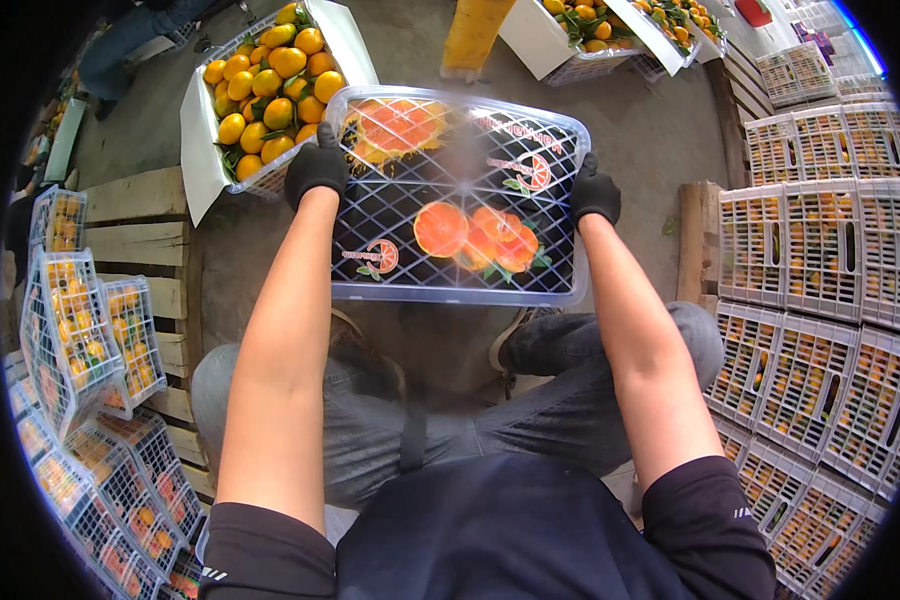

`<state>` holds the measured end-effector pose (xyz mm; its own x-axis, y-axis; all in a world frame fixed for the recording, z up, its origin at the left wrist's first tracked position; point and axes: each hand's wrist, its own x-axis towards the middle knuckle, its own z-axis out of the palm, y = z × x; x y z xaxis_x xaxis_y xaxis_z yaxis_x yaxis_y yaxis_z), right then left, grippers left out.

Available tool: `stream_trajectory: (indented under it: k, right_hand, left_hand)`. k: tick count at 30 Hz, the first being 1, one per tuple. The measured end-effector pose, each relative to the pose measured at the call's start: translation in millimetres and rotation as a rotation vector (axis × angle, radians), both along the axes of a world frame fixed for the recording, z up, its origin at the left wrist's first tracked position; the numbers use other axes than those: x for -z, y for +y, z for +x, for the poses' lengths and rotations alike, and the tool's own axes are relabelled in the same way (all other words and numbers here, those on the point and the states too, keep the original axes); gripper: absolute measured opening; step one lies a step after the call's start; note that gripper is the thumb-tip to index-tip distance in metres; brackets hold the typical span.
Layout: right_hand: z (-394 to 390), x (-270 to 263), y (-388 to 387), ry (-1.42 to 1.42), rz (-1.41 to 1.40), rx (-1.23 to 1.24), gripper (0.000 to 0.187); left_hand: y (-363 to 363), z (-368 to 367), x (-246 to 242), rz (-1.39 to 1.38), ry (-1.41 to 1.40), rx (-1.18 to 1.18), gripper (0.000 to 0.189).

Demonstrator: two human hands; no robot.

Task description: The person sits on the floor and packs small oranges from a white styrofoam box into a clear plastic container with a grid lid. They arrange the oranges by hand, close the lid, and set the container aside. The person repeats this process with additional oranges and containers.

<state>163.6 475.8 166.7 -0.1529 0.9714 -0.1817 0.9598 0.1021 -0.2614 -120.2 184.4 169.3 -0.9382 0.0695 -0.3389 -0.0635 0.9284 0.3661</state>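
Observation:
My left hand (317,168), in a black glove, grips the left end of a shallow clear plastic crate with a lattice pattern (461,291). On the crate's right end my right hand (595,191), gloved the same way, is closed. A black sheet printed with citrus pictures shows through the lattice; whether anything else lies in the crate I cannot tell. Just beyond my left hand stands an open crate with white paper flaps (349,49), heaped with orange mandarins (278,114) and green leaves. The held crate is above the floor, in front of my knees.
Stacked white crates of mandarins (821,255) rise on the right beside a wooden pallet (696,247). More filled crates (75,322) stand on the left by a slatted pallet (139,247). Open fruit crates (585,67) and a yellow post-like object (474,34) are ahead. Another person's leg (124,52) is upper left.

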Motion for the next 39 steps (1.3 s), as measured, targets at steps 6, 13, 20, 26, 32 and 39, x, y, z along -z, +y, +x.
stream_trajectory:
  k: [6,13,20,26,32,39]
  right_hand:
    - [41.0,-6.2,-42.0,-0.048,-0.122,0.114,0.083]
    - [64.7,37.4,-25.3,0.356,-0.271,0.263,0.088]
    - [71.1,23.3,-55.1,0.064,-0.092,0.203,0.078]
    - [50.9,18.7,-33.9,0.152,-0.104,0.162,0.072]
    - [-9.6,4.9,21.2,0.249,-0.122,0.162,0.068]
    - [-61.1,13.5,84.1,0.263,-0.245,0.199,0.066]
  left_hand:
    - [-43.2,33.9,1.0,-0.082,-0.039,-0.053,0.087]
    - [-50.6,21.5,28.6,0.118,0.002,-0.04,0.085]
    - [-60.8,27.6,30.6,0.092,-0.084,0.001,0.082]
    - [-63.9,9.3,55.5,-0.051,0.163,0.423,0.056]
    - [-17.7,-7.7,34.2,0.158,0.217,0.236,0.053]
    - [62.7,-74.7,22.1,0.121,0.238,0.325,0.062]
